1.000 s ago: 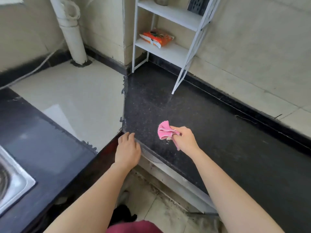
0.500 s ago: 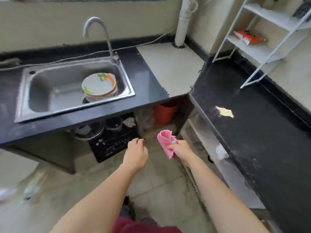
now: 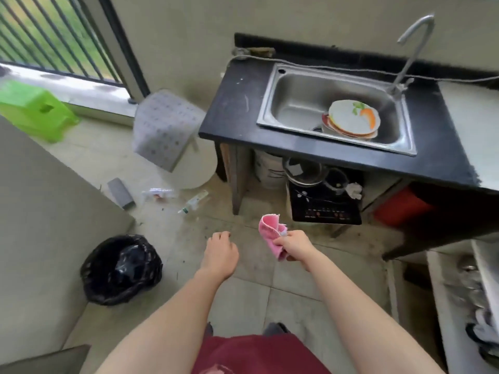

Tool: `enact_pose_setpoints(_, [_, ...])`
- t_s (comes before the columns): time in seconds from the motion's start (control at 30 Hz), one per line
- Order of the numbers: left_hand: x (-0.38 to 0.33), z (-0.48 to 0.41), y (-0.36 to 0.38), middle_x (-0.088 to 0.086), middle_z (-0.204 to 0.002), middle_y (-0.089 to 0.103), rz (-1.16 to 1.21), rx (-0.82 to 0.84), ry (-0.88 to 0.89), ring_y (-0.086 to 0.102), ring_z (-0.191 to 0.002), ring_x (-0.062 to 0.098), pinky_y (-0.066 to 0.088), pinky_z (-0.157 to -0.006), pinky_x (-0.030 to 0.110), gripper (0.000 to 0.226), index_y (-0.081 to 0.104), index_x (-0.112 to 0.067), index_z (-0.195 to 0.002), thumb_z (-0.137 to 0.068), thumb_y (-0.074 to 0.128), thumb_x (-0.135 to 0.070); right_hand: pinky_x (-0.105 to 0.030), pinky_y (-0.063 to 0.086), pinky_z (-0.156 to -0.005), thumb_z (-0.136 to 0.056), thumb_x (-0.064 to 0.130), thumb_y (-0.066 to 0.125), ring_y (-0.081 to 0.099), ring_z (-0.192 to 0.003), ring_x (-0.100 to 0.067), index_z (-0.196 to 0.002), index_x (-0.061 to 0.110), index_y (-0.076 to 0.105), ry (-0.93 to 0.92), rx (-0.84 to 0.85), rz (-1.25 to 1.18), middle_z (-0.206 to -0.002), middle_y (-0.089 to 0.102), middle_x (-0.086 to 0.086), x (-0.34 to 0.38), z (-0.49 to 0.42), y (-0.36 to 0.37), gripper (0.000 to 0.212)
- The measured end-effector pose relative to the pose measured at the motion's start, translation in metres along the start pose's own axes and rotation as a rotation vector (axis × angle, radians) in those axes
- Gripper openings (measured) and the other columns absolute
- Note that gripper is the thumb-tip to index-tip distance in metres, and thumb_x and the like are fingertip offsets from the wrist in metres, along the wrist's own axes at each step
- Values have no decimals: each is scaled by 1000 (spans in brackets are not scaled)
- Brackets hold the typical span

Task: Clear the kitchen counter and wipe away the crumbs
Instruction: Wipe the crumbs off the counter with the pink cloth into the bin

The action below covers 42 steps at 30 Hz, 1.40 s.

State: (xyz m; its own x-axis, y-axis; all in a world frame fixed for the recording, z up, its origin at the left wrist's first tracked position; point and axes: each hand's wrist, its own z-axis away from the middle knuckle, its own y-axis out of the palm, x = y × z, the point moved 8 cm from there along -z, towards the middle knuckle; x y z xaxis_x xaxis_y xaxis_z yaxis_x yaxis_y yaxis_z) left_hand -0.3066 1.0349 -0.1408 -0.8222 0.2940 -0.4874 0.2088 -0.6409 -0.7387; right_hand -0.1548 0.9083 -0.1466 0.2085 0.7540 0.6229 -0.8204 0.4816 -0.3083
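Note:
My right hand (image 3: 294,247) pinches a folded pink cloth (image 3: 270,233) over the tiled floor, in front of the black counter (image 3: 235,109). To its left, my left hand (image 3: 220,255) hangs palm down with loosely curled fingers; nothing shows in it. A steel sink (image 3: 297,95) is set into the counter, and a stack of plates (image 3: 351,120) with a carrot print lies in it. A curved tap (image 3: 413,44) rises behind the sink.
A bin with a black bag (image 3: 121,268) stands on the floor at lower left. A green stool (image 3: 35,109) and a white stool (image 3: 164,128) stand near the window. Litter (image 3: 193,202) lies on the tiles. An induction cooker (image 3: 321,206) and pots sit under the counter.
My view has swung left, from the dark counter by the shelf past the sink to the floor and bin. Both hands left the counter edge; the right still holds the cloth.

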Motion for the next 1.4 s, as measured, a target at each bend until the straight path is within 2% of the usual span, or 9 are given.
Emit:
enact_pose_setpoints(0.3, [258, -23, -105, 17, -137, 44, 127, -47, -332, 41, -124, 32, 33, -102, 36, 39, 45, -7, -133, -97, 35, -19, -19, 29, -42, -85, 10, 59, 40, -52, -13, -76, 8, 56, -64, 164, 132, -64, 47, -5, 80, -17, 272, 10])
enact_pose_setpoints(0.57, [418, -46, -89, 18, -133, 49, 362, -61, -671, 46, -121, 33, 37, -97, 34, 38, 48, -7, -130, -94, 40, -16, -14, 31, -37, -85, 10, 58, 45, -32, 0, -51, 15, 50, -39, 317, 399, -34, 50, 10, 74, -60, 419, 35])
enact_pose_setpoints(0.8, [537, -88, 11, 20, -130, 54, 681, -107, -969, 50, -117, 35, 38, -93, 34, 36, 50, 0, -125, -93, 42, -15, -19, 35, -40, -84, 0, 54, 49, -34, -5, -57, 11, 50, 63, 288, 412, -35, 53, 8, 14, -153, 488, 30])
enact_pose_setpoints(0.97, [587, -119, 104, 17, -133, 47, 1361, -199, -1315, 48, -119, 34, 42, -98, 39, 45, 42, -1, -134, -94, 45, -21, -29, 32, -49, -80, 1, 56, 43, -47, -16, -49, 13, 44, 88, 247, 472, -45, 47, 0, -36, -220, 522, 35])
enact_pose_setpoints(1.03, [593, -138, 127, 17, -137, 45, 1582, -214, -1339, 46, -125, 33, 39, -104, 40, 50, 35, -5, -140, -95, 47, -23, -30, 32, -50, -78, 2, 57, 42, -50, -17, -48, 14, 43, 92, 243, 492, -46, 45, 0, -48, -238, 529, 36])
enact_pose_setpoints(1.13, [602, -162, 155, 15, -106, 54, 1761, -208, -1344, 55, -95, 27, 44, -95, 39, 42, 37, -14, -133, -95, 46, -29, -31, 35, -53, -78, 4, 57, 44, -52, -17, -51, 14, 46, 103, 269, 533, -44, 49, 3, -68, -261, 539, 31])
enact_pose_setpoints(1.23, [608, -176, 172, 13, -146, 38, 1844, -202, -1341, 39, -133, 30, 34, -106, 41, 54, 30, -7, -143, -97, 46, -29, -30, 35, -52, -77, 4, 56, 43, -50, -16, -51, 15, 47, 110, 278, 539, -41, 49, 6, -74, -273, 540, 30])
enact_pose_setpoints(1.33, [606, -180, 166, 12, -150, 33, 1818, -277, -1316, 34, -136, 29, 32, -108, 41, 57, 30, -8, -143, -95, 51, -29, -31, 34, -54, -78, 3, 56, 42, -52, -17, -52, 14, 46, 106, 263, 506, -48, 48, 1, -73, -275, 534, 30])
enact_pose_setpoints(1.4, [599, -179, 148, 11, -142, 43, 1786, -349, -1278, 48, -125, 27, 37, -102, 37, 52, 36, -10, -139, -93, 53, -25, -32, 34, -55, -79, 2, 55, 41, -53, -18, -53, 14, 45, 106, 244, 487, -52, 47, -2, -66, -267, 524, 31])
